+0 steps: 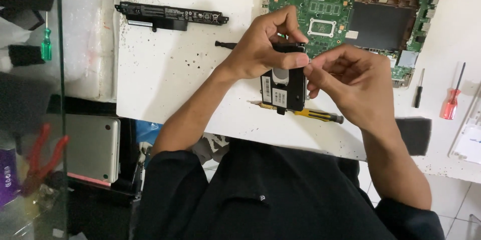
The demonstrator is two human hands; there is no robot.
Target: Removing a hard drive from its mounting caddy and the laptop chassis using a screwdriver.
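Observation:
My left hand [265,44] grips the top of a black hard drive [283,87] with white labels, held upright above the white table [165,79]. My right hand [350,82] pinches the drive's right edge with thumb and fingertips. Behind both hands lies an opened laptop base with a green circuit board [325,12] and a dark panel. A yellow-handled screwdriver [313,115] rests on the table just under the drive.
A long black battery bar [170,16] lies at the back left. A small black screwdriver [418,89] and a red-handled one [451,102] sit at the right, near a black foam pad [413,135]. A green screwdriver [46,44] and a silver laptop [92,147] are left of the table.

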